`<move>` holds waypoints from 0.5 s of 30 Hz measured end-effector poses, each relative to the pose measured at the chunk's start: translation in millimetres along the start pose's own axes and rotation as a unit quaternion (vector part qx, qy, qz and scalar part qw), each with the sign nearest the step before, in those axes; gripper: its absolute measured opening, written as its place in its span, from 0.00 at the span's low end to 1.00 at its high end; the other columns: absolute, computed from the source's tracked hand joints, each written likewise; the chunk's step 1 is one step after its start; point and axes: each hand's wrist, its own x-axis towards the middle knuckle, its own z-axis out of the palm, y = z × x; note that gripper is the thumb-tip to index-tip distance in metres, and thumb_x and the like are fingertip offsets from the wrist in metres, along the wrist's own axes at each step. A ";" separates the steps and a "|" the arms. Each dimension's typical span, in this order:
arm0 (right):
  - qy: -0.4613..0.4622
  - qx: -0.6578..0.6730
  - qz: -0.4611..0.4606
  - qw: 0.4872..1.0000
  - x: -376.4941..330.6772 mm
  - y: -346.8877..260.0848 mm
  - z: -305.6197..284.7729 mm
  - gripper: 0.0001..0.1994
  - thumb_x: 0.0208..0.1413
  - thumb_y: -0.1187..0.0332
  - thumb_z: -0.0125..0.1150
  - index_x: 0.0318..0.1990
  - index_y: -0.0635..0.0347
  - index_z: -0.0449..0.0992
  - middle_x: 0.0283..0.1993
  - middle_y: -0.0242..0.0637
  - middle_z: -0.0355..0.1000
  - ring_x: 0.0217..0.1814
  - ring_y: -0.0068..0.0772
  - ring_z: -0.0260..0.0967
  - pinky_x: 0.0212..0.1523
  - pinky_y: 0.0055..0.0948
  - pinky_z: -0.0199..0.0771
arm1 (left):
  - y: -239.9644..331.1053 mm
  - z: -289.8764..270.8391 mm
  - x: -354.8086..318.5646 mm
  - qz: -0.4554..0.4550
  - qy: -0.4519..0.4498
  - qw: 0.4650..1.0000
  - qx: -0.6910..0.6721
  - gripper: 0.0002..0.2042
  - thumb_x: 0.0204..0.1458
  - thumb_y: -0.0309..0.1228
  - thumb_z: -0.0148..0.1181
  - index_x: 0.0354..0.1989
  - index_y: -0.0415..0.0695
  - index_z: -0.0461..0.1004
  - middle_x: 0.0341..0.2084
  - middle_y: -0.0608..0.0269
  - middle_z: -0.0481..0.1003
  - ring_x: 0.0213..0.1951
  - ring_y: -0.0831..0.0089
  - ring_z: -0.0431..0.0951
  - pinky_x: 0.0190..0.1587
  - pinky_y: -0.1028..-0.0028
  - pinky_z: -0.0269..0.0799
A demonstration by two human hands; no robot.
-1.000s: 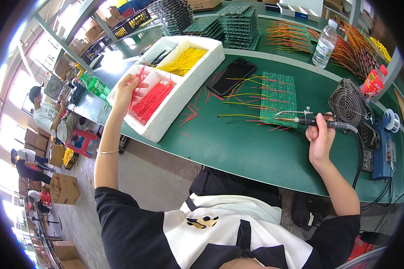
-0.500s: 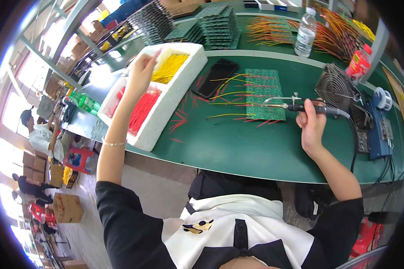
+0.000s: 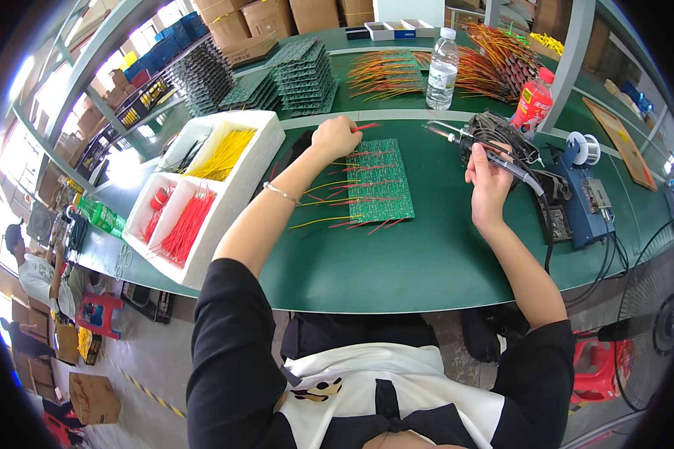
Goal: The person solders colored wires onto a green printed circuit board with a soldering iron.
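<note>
My left hand [image 3: 335, 139] is closed in a pinch on a short red wire [image 3: 366, 126], just above the far left corner of a green circuit board panel [image 3: 386, 168]. Red and yellow wires [image 3: 318, 222] stick out from the panel's left side. My right hand [image 3: 488, 183] grips a soldering iron [image 3: 494, 155] by its handle, with a metal tube along it. The iron is right of the panel and apart from it, its tip pointing away to the left, in front of a small round fan [image 3: 505, 133].
A white foam box [image 3: 232, 202] at left holds red and yellow wires. Stacked circuit boards [image 3: 305, 78], a water bottle [image 3: 442, 71] and a red bottle [image 3: 533, 102] stand at the back. At right is a blue solder station [image 3: 583, 198] with a solder spool [image 3: 584, 148].
My left hand has moved right from the foam box to the panel's far edge, carrying the red wire. My right hand has drawn the soldering iron off the panel. The view has shifted.
</note>
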 end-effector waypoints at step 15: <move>0.233 -0.290 -0.256 0.892 25.1 -130.6 -113.9 0.08 0.53 0.69 0.55 0.30 0.66 0.68 0.27 0.29 0.67 0.28 0.16 0.61 0.30 0.18 0.63 | 60.3 -69.9 -91.2 0.142 -0.023 0.989 0.016 0.13 0.44 0.39 0.54 0.35 0.45 0.71 0.20 0.55 0.73 0.27 0.58 0.74 0.30 0.63 0.69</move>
